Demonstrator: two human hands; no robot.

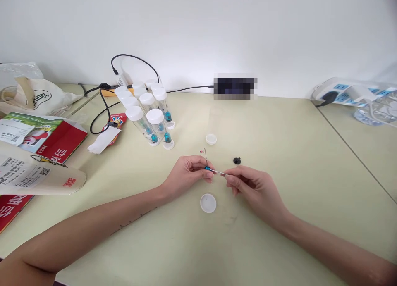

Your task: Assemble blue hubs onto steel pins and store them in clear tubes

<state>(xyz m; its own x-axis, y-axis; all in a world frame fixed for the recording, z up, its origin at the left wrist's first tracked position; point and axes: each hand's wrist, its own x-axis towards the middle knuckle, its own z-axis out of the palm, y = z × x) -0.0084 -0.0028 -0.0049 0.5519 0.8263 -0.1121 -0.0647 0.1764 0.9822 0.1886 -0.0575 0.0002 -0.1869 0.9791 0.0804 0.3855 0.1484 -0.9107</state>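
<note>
Between the thumb and fingers of my left hand (194, 170) is a small blue piece (207, 168). A thin bent wire (206, 157) rises from it, with a small red-and-white curl (202, 151) near its top. My right hand (252, 187) is closed in a pinch on a thin metal rod (218, 172), whose far end meets the blue piece. Whether the rod sits inside the piece is too small to tell. A round white lid (208, 203) lies in front of the hands. Beyond them are a small black knob-like part (237, 160) and a white cap (211, 139) at the base of a clear tube (216, 120).
Several white-capped clear tubes (155, 117) holding blue parts stand at the back left. Near them are a black cable (107, 108) and a red wrapper (118, 120). Packages (40, 170) lie at left, a blurred dark device (235, 88) by the wall, a power strip (341, 91) at right.
</note>
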